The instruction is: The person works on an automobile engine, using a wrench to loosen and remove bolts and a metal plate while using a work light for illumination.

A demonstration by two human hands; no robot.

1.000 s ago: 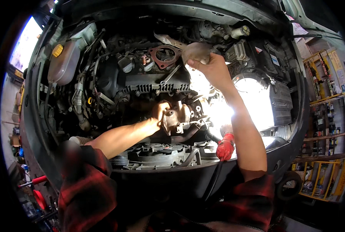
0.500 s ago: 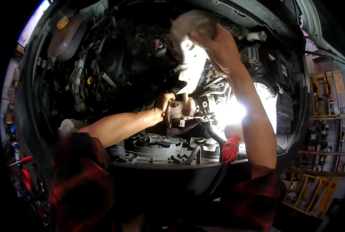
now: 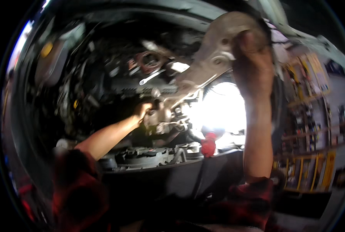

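Observation:
Up at the right, my right hand (image 3: 253,62) grips a pressed-metal heat shield (image 3: 213,46) by its wide end, thumb on its face. The shield slants down to the left, and its narrow end overlaps a rusty metal housing, apparently a turbocharger (image 3: 164,116), in the engine bay. My left hand (image 3: 142,110) is closed on the left side of that housing; its fingertips are partly hidden and blurred. Behind them, a combination wrench (image 3: 151,78) lies on the engine, close to a reddish-brown ring-shaped flange (image 3: 150,61).
A glaring work light with a red handle (image 3: 208,145) stands at the bay's front right. The black front panel (image 3: 172,178) runs across near my body. A coolant tank (image 3: 50,65) with a yellow cap sits far left. Shelves (image 3: 303,139) stand at the right.
My right hand has swung the heat shield to the right and tilted it away from upright. The whole view has shifted, uncovering the wrench and flange. My left hand stays at the housing.

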